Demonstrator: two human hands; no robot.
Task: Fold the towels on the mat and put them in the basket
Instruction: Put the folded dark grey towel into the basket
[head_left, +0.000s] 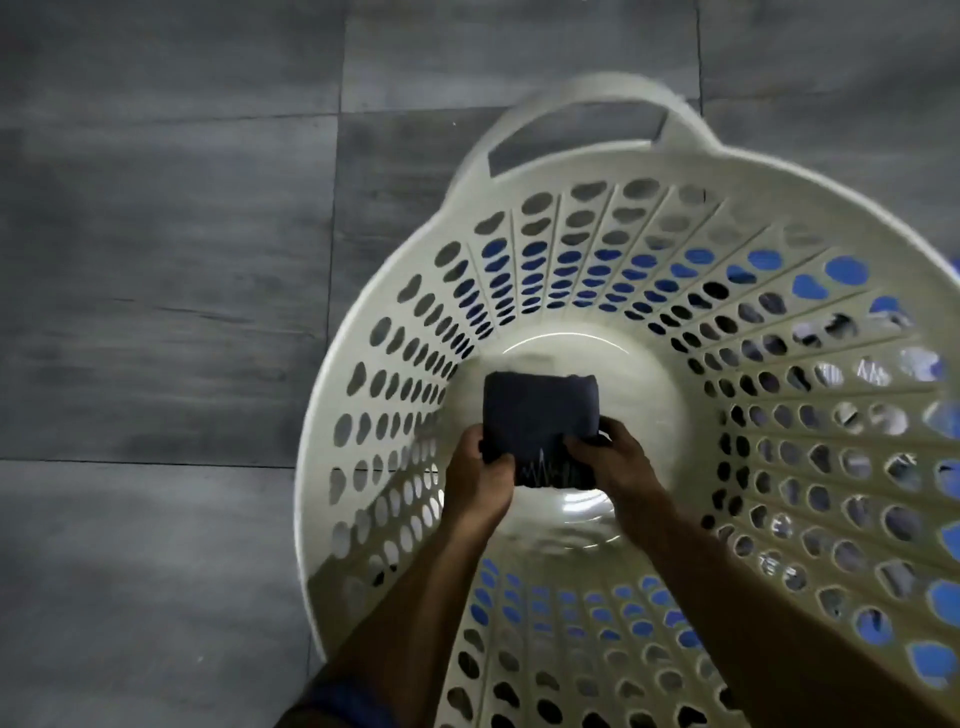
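Folded dark towel (537, 415): deep inside white basket (810, 218), above its bare bottom; long axis runs away from the person. Left hand (480, 475) and right hand (610, 457) both clamp the near edge, equally close.

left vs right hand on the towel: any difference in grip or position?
The left hand pinches the folded dark towel at its near left corner; the right hand holds the near right corner. The left hand's thumb lies on top near the edge; the right hand's fingers reach further inward. Both are shut on the towel, low inside the basket.
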